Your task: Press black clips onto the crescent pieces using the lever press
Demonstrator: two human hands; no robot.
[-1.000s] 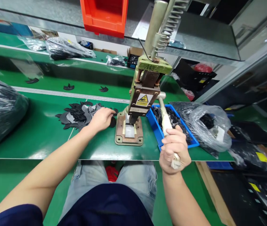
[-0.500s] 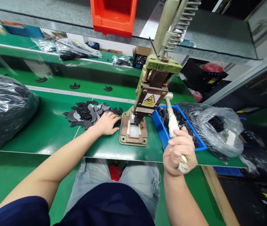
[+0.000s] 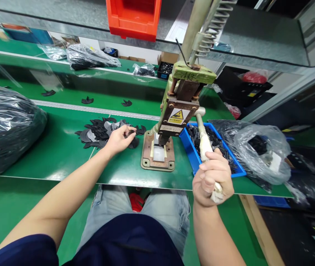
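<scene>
My left hand [image 3: 120, 139] is closed in a pinch at the right side of a pile of black curved pieces [image 3: 96, 133]. A dark piece [image 3: 131, 132] shows between its thumb and fingers, most of it hidden. My right hand [image 3: 213, 179] is wrapped round the taped lever [image 3: 205, 144] of a green hand press [image 3: 181, 107], which stands between my hands. The press head hangs over the base plate [image 3: 159, 165], where a pale block is visible. A yellow warning label is stuck to the head.
Right of the press, a blue tray [image 3: 192, 159] holds many black parts, with a clear plastic bag [image 3: 263, 155] beside it. A large bag [image 3: 7, 129] lies at the left. An orange bin [image 3: 134, 29] sits on the shelf above. Several black pieces lie on the strip behind.
My left hand has gone from spread fingers on the pile's right side to a pinch on a black curved piece, shifting slightly left and away from me. My right hand stays on the lever.
</scene>
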